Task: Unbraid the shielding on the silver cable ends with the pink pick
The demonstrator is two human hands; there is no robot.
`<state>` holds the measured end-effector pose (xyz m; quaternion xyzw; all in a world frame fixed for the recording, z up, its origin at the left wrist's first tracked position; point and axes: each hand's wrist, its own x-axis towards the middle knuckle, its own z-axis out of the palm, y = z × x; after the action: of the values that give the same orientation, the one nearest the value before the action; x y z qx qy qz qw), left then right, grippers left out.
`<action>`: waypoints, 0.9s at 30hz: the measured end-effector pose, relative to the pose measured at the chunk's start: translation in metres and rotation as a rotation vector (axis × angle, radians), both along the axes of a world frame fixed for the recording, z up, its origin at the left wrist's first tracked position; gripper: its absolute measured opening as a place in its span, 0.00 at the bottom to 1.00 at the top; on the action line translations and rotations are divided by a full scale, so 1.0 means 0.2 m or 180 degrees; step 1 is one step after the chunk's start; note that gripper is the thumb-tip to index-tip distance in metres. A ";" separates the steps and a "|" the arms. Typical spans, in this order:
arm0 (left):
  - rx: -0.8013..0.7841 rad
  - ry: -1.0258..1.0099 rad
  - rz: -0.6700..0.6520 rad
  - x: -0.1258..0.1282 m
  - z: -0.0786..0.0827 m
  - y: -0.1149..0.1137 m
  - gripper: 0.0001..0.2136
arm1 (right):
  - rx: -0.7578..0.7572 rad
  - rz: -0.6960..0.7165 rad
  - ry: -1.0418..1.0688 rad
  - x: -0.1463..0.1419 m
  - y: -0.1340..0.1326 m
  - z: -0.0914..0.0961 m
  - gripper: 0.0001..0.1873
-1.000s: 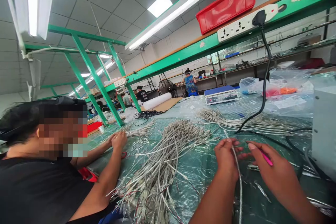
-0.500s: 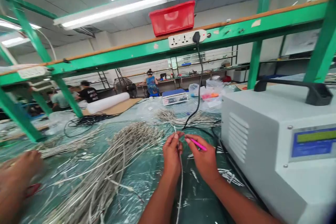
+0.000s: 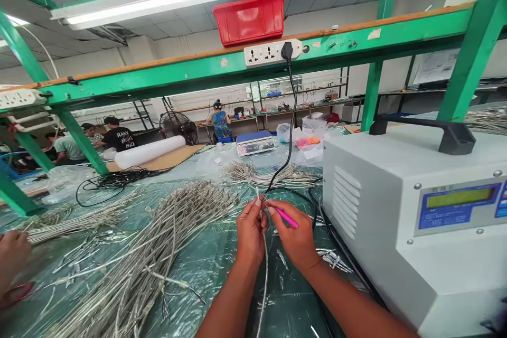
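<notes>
Fingers (image 3: pixel 253 208) of the left hand (image 3: pixel 249 228), closed in a snug pinch on a pale cable (image 3: pixel 265 277) just below its far end, the rest running down toward the near side. And right beside it, the right hand (image 3: pixel 296 236), curled round a slim pink tool (image 3: pixel 287 218), its tip too small to read! Good form here, I'd judge: left grip firm, right grip light, tip close to the cable's end, no yanking. To the left on the worktop (image 3: pixel 216 274), a big heap of cables (image 3: pixel 170 237); to the right, a grey machine (image 3: pixel 368 190); far off, a scale (image 3: pixel 255 146).
</notes>
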<state>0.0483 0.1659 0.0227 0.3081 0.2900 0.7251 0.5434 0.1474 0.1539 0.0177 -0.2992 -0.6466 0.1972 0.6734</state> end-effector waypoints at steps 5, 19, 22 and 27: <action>0.0005 0.0059 -0.0064 0.01 0.01 -0.01 0.16 | 0.0086 0.0001 -0.0108 0.00 0.00 0.00 0.13; 0.0103 0.0121 -0.0028 0.01 0.00 0.00 0.15 | 0.0082 -0.0033 -0.0129 0.00 0.00 0.00 0.13; 0.0165 0.0143 -0.0076 0.00 -0.01 0.00 0.14 | 0.0071 -0.0033 -0.0101 0.00 0.01 0.00 0.14; 0.0258 0.0179 -0.0249 0.00 -0.02 0.00 0.11 | 0.0027 -0.0066 -0.0011 0.01 0.02 -0.01 0.13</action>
<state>0.0488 0.1667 0.0185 0.3612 0.2632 0.7055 0.5500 0.1491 0.1586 0.0167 -0.3034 -0.6455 0.1869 0.6756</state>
